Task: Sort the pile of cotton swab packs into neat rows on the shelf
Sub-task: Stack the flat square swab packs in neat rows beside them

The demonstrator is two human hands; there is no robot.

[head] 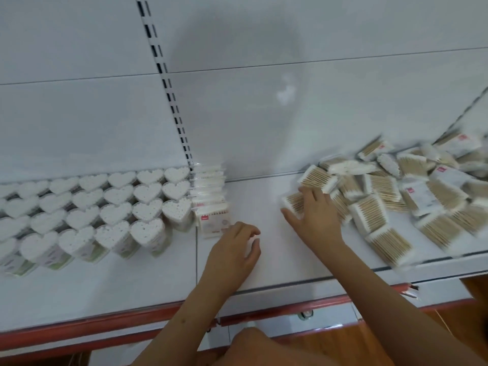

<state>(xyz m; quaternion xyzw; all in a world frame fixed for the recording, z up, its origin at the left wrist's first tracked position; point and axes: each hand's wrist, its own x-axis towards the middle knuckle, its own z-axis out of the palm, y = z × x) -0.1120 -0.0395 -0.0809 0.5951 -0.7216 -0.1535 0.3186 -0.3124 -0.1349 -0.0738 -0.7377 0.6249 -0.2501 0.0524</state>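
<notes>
Right hand [314,215] grips a pack [291,203] at pile [396,191] edge; left hand [235,249] loosely curled, holding nothing. Risk: dragging pulls adj. packs off the shelf [264,260] (pile overhangs front).

A white shelf [264,260] with a red front edge carries everything. Heart-shaped swab boxes [105,207] stand in rows at its left end, a short row of packs [211,202] beside them. A loose pile of packs [396,196] covers the right end.
</notes>
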